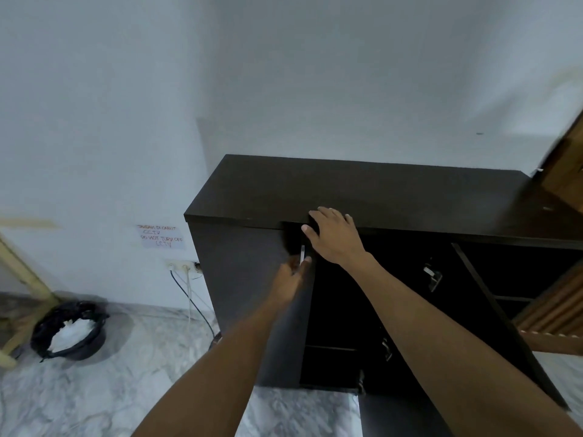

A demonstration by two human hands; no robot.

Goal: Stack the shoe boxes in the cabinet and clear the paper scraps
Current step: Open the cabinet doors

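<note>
A dark brown cabinet (362, 190) stands against the white wall. My left hand (291, 272) grips the small metal handle (303, 253) of the left door (246, 279). My right hand (334, 238) lies flat with spread fingers over the cabinet's top front edge, just above that handle. To the right the cabinet stands open, dark inside, and another door (492, 313) hangs open towards me. No shoe boxes are in view. White paper scraps (71, 332) fill a black-lined bin on the floor at the left.
The bin (67, 331) sits by a pale wooden leg (22, 272). Cables (192, 301) run from a wall socket down beside the cabinet. A handwritten note (161, 236) is taped to the wall. Wooden furniture (555, 304) stands at the right. The floor is grey marble.
</note>
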